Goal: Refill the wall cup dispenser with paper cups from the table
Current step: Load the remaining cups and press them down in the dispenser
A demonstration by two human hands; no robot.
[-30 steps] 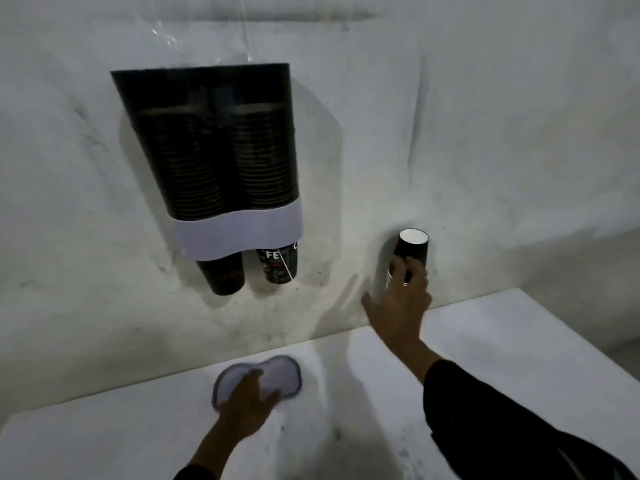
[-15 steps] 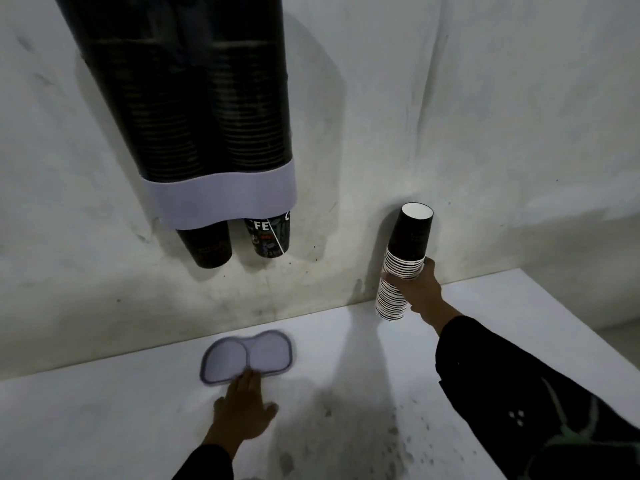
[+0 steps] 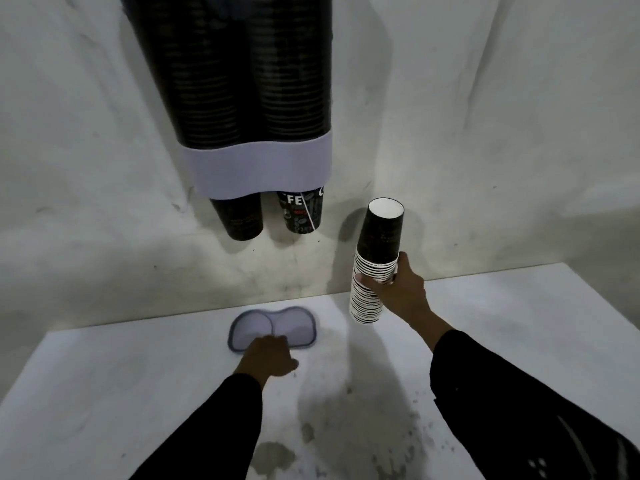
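The table (image 3: 138, 393) is white. The dispenser (image 3: 242, 98) hangs on the wall, full of dark cups. The right hand (image 3: 398, 292) grips the cup stack (image 3: 375, 265) above the table, standing almost straight up, bottom end on top. The left hand (image 3: 268, 355) lies curled on the lid (image 3: 298, 323).

Two hands (image 3: 266, 355) (image 3: 398, 292) — one cup stack (image 3: 375, 265) — one lid (image 3: 273, 327).

White letters "FE" can be read on the black printed cup (image 3: 300, 212) hanging from the dispenser's right tube; a partial "C" sits beside them; its smaller print is illegible.
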